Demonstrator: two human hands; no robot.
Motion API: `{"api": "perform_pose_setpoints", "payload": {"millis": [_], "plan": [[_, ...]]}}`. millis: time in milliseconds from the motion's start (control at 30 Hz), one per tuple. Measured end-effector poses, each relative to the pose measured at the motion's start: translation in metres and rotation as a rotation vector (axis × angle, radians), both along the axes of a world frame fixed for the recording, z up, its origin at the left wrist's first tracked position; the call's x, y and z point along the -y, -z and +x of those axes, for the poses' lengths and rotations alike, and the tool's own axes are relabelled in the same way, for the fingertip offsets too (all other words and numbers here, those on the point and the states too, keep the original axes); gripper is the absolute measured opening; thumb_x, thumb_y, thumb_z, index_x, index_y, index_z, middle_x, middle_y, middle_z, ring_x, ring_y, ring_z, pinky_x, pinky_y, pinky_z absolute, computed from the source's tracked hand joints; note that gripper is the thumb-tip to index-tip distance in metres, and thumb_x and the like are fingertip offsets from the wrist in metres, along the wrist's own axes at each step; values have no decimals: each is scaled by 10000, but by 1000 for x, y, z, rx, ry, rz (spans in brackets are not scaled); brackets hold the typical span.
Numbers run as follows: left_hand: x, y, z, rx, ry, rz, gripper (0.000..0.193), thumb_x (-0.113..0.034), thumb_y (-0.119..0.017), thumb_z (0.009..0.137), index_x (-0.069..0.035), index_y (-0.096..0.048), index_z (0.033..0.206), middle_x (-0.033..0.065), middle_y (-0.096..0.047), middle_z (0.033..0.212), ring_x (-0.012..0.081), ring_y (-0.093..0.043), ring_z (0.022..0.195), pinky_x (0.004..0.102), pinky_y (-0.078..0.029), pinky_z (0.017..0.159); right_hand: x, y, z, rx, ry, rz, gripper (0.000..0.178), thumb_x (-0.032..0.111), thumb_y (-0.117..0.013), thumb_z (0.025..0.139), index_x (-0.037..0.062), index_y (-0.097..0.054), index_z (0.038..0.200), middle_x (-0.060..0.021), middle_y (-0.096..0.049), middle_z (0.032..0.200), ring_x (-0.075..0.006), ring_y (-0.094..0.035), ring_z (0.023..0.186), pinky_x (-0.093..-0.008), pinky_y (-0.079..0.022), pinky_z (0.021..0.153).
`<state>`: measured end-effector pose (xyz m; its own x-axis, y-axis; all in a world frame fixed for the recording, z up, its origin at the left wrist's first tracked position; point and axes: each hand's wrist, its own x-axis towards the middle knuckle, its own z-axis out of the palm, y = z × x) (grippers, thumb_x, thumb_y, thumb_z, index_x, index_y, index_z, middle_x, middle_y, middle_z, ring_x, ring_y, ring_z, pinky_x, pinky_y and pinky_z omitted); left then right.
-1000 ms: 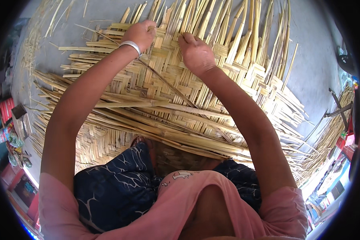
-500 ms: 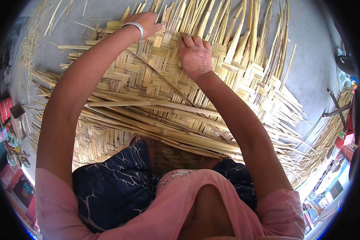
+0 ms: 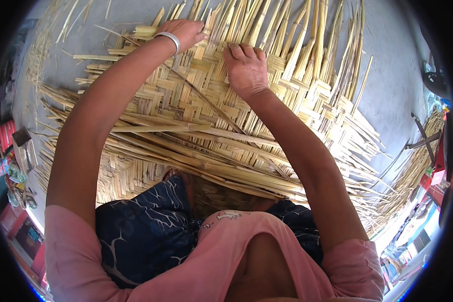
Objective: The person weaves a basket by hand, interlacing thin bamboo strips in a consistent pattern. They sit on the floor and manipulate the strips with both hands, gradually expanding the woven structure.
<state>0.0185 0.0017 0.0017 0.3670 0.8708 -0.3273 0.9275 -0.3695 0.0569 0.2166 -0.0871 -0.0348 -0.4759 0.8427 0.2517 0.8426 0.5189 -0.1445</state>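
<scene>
A half-woven mat (image 3: 206, 105) of split yellow cane lies on the floor before me. My left hand (image 3: 185, 33), with a silver bangle (image 3: 171, 40) on its wrist, is at the mat's far edge. Its fingers are bent and closed around strips there; the fingertips are partly hidden. Just to its right, my right hand (image 3: 246, 70) rests back up on the weave, fingers curled down over the far edge strips. Unwoven strips (image 3: 307, 38) fan out away from me beyond both hands. A thin dark strip (image 3: 206, 100) lies slantwise across the mat.
Loose long canes (image 3: 196, 151) lie across the mat close to my knees. A bundle of straw-like canes (image 3: 412, 161) lies at the right, beside a dark crossed frame (image 3: 425, 138). Scraps litter the grey floor (image 3: 126, 15) at the far left. Assorted goods (image 3: 17, 176) stand at the left rim.
My left forearm has shifted slightly to the right, and the fingers of that hand have curled in a little more. My right hand stays nearly in place on the weave.
</scene>
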Motion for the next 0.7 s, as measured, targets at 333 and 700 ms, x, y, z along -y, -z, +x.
{"api": "perform_pose_setpoints", "payload": {"millis": [333, 700], "plan": [[36, 1, -20, 70, 337, 690, 175, -207, -575, 844, -96, -617, 974, 63, -562, 955, 231, -541, 867, 353, -436, 741, 0, 6, -4, 23, -25, 4, 380, 123, -516, 801, 33, -556, 1168, -79, -547, 1198, -248, -501, 1105, -416, -366, 955], [135, -11, -29, 130, 411, 98, 305, -292, -618, 828, -103, -570, 1064, 48, -566, 1060, 224, -512, 1063, 418, -358, 954, 21, -27, 29, -44, -253, -172, 258, 116, -537, 838, 66, -591, 1086, -83, -597, 1097, -277, -562, 1045, -394, -458, 897]]}}
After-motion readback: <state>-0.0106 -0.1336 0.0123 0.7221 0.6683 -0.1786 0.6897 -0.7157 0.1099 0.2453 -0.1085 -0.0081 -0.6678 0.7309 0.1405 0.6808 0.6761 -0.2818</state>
